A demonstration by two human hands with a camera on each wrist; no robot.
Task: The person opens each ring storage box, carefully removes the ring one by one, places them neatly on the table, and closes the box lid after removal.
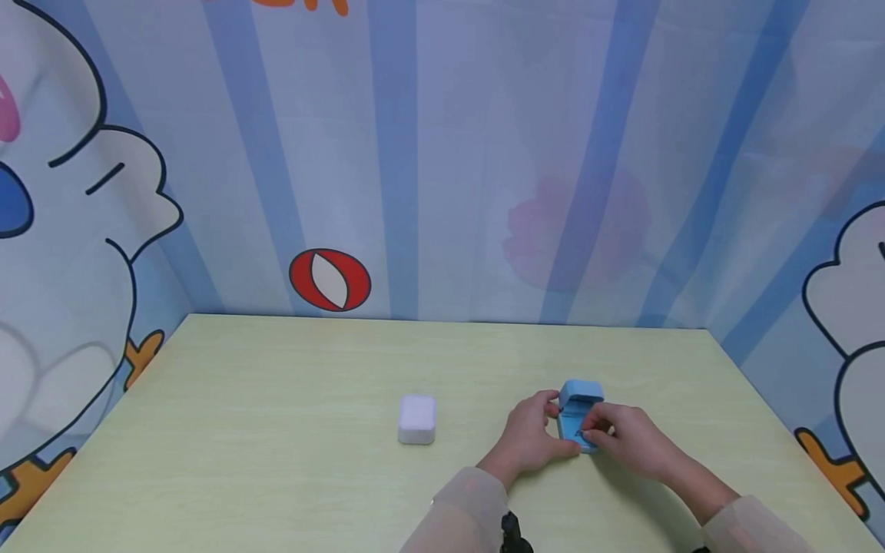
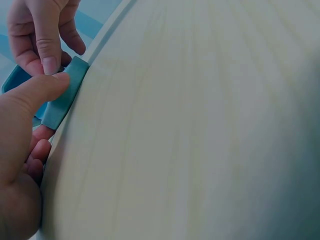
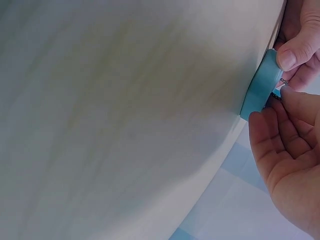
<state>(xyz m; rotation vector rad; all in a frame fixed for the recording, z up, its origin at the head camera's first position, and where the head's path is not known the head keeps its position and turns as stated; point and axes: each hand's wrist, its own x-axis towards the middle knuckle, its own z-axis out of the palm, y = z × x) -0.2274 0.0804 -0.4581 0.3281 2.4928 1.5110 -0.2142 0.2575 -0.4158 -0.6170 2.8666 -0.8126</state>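
A small blue jewelry box stands on the table with its lid raised. My left hand grips it from the left side, thumb at the front edge and fingers by the lid. My right hand is at the open box, with thumb and forefinger pinching over its inside. Between those fingertips a small dark, beaded metal jewelry piece shows in the right wrist view; I cannot tell its exact kind. The box's front wall faces the left wrist camera, and the fingers partly hide the interior.
A closed white-lilac box with rounded corners sits on the table to the left of my hands. The pale wood-grain table ends at a striped blue curtain with cartoon prints behind and at the sides.
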